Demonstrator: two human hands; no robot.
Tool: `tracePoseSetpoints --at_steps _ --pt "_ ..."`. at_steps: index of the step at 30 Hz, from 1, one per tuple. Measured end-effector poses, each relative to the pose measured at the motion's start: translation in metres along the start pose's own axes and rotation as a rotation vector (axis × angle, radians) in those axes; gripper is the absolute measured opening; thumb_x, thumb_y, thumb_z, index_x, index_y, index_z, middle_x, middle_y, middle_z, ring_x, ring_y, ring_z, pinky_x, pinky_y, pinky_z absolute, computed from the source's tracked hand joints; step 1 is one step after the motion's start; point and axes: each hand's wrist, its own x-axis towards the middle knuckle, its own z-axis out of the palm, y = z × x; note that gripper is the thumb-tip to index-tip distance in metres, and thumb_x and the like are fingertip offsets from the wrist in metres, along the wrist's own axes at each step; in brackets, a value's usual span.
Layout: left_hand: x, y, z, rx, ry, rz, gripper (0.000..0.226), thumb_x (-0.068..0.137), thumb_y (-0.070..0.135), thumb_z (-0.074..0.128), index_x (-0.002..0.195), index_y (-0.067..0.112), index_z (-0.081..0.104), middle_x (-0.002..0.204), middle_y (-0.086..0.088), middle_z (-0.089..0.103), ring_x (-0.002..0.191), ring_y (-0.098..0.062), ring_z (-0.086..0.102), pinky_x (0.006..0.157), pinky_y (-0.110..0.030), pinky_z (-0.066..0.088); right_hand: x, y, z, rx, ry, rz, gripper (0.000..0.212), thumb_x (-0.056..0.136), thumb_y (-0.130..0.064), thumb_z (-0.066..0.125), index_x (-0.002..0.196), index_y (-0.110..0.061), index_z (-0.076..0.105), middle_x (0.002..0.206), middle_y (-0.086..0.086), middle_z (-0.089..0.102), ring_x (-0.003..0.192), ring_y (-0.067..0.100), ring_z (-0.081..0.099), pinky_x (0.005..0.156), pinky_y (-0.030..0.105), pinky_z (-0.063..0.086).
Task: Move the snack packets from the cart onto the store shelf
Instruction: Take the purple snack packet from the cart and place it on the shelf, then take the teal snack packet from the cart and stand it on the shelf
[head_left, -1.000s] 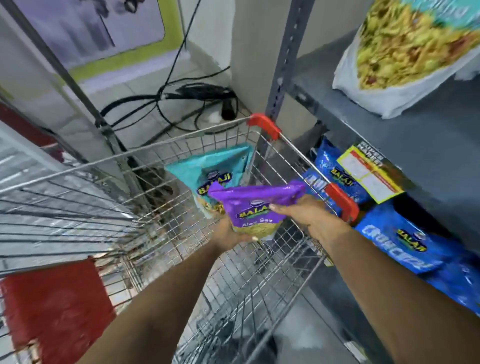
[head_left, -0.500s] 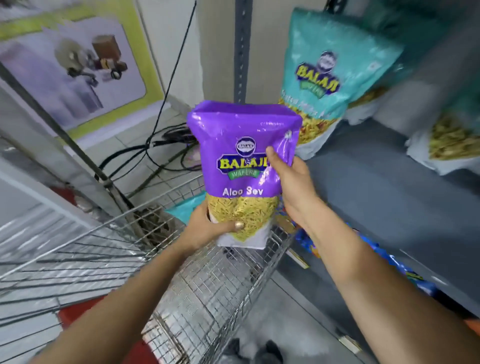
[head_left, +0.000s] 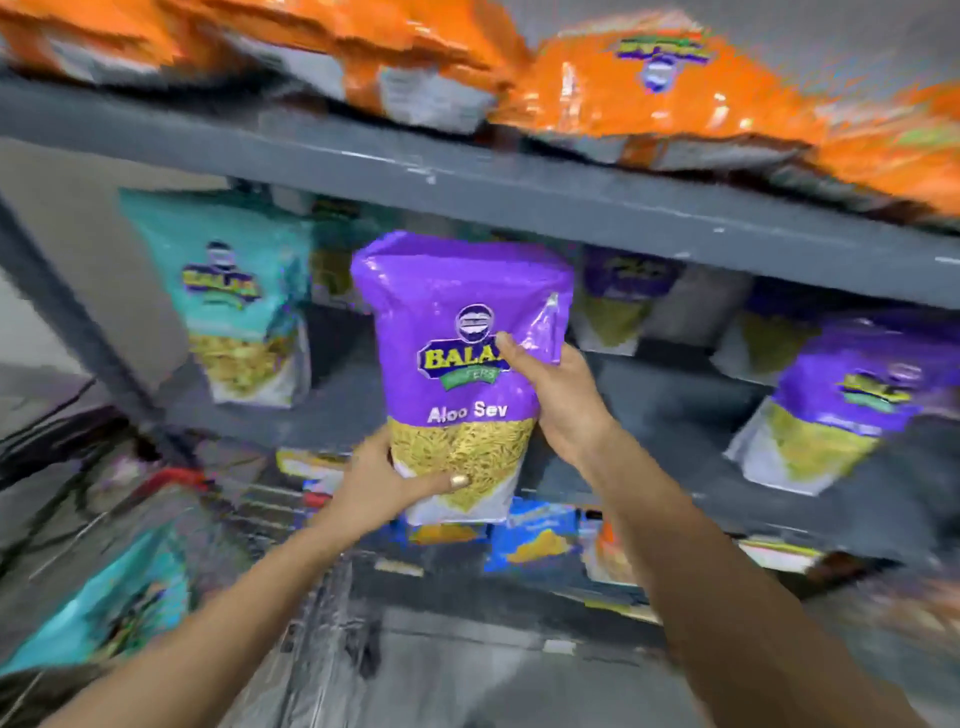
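I hold a purple Aloo Sev packet (head_left: 457, 332) upright in front of the grey middle shelf (head_left: 675, 415). My left hand (head_left: 379, 483) grips its lower left corner, thumb across the clear window. My right hand (head_left: 561, 400) grips its right edge, thumb on the logo. The wire cart (head_left: 218, 519) sits blurred at the lower left, with a teal packet (head_left: 104, 597) inside it.
A teal packet (head_left: 234, 301) stands on the middle shelf at left; purple packets (head_left: 831, 405) stand at right and at the back (head_left: 618, 296). Orange packets (head_left: 649, 88) lie on the upper shelf (head_left: 467, 182). Blue packets (head_left: 535, 540) fill the lower shelf.
Both hands have lifted the purple packet out of the cart and up to the middle shelf's height. The view has swung up and right toward the shelves.
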Motion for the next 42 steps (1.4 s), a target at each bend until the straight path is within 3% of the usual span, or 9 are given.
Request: tracePoseSetpoints --at_steps 3,9,14,18,22,26,32,38,42 --pt "0.039 0.016 0.071 -0.002 -0.036 0.073 0.047 0.05 0.03 0.096 0.086 0.034 0.065 0.079 0.028 0.073 0.075 0.013 0.066 0.068 -0.006 0.05 0.012 -0.026 -0.067 -0.039 0.114 -0.069 0.021 0.077 -0.016 0.075 0.097 -0.013 0.073 0.091 0.004 0.077 0.086 0.023 0.071 0.087 0.041 0.058" --pt "0.104 0.031 0.181 -0.085 -0.12 0.095 0.074 0.048 0.032 0.096 0.113 0.022 0.062 0.11 0.006 0.074 0.104 -0.013 0.069 0.09 -0.035 0.056 0.035 -0.056 -0.17 -0.229 0.266 -0.095 0.011 0.078 -0.023 0.077 0.085 -0.014 0.076 0.085 0.003 0.078 0.082 0.022 0.072 0.085 0.039 0.056" --pt "0.133 0.024 0.235 -0.105 -0.183 0.071 0.084 0.041 0.037 0.095 0.116 0.024 0.06 0.113 0.006 0.073 0.105 -0.015 0.068 0.093 -0.036 0.055 0.043 -0.043 -0.217 -0.236 0.381 -0.095 0.003 0.075 -0.022 0.081 0.076 -0.021 0.078 0.083 -0.003 0.078 0.084 0.02 0.072 0.09 0.04 0.057" --pt "0.149 0.017 0.254 -0.059 -0.23 0.075 0.092 0.035 0.046 0.09 0.118 0.023 0.059 0.112 0.005 0.071 0.099 -0.012 0.066 0.088 -0.025 0.053 0.042 -0.032 -0.233 -0.26 0.474 -0.173 0.017 0.085 -0.01 0.072 0.1 -0.016 0.068 0.093 -0.005 0.072 0.075 -0.003 0.069 0.072 0.013 0.051" --pt "0.163 0.017 0.247 0.02 -0.259 0.085 0.084 0.041 0.047 0.09 0.115 0.029 0.055 0.115 0.003 0.071 0.107 -0.017 0.066 0.097 -0.04 0.052 0.041 -0.017 -0.233 -0.336 0.646 -0.334 0.06 0.075 -0.003 0.08 0.126 -0.002 0.047 0.108 0.013 0.066 0.093 0.011 0.065 0.087 0.029 0.052" --pt "0.15 0.007 0.211 0.012 -0.247 0.102 0.093 0.058 0.026 0.092 0.136 0.018 0.044 0.135 -0.006 0.059 0.126 -0.015 0.054 0.112 -0.035 0.039 0.025 0.014 -0.188 -0.582 0.815 -0.46 0.074 0.073 -0.034 0.081 0.134 -0.015 0.044 0.129 0.016 0.053 0.122 0.036 0.053 0.106 0.049 0.042" --pt "0.076 -0.033 0.078 0.073 0.026 0.203 0.032 0.078 0.016 0.071 0.11 0.017 0.066 0.108 0.002 0.07 0.102 -0.002 0.065 0.101 -0.025 0.049 0.011 0.06 -0.056 -0.678 0.507 -0.589 0.037 0.076 -0.016 0.079 0.109 -0.013 0.06 0.107 0.0 0.051 0.094 0.004 0.048 0.085 0.034 0.045" --pt "-0.038 -0.102 -0.085 0.143 0.512 0.052 0.019 0.08 -0.005 0.063 0.089 0.01 0.071 0.086 -0.002 0.071 0.078 0.014 0.064 0.077 -0.004 0.046 -0.017 0.143 0.103 -0.612 0.056 -0.488 0.026 0.078 -0.013 0.077 0.101 -0.015 0.065 0.104 -0.001 0.051 0.094 0.024 0.057 0.085 0.043 0.048" --pt "-0.115 -0.173 -0.16 0.168 0.796 -0.218 0.018 0.077 0.01 0.065 0.076 0.028 0.065 0.074 0.005 0.07 0.069 0.006 0.065 0.074 -0.02 0.054 -0.041 0.218 0.191 -0.672 -0.306 -0.312 0.036 0.071 -0.01 0.081 0.103 -0.009 0.064 0.106 0.01 0.059 0.095 0.028 0.059 0.086 0.019 0.047"
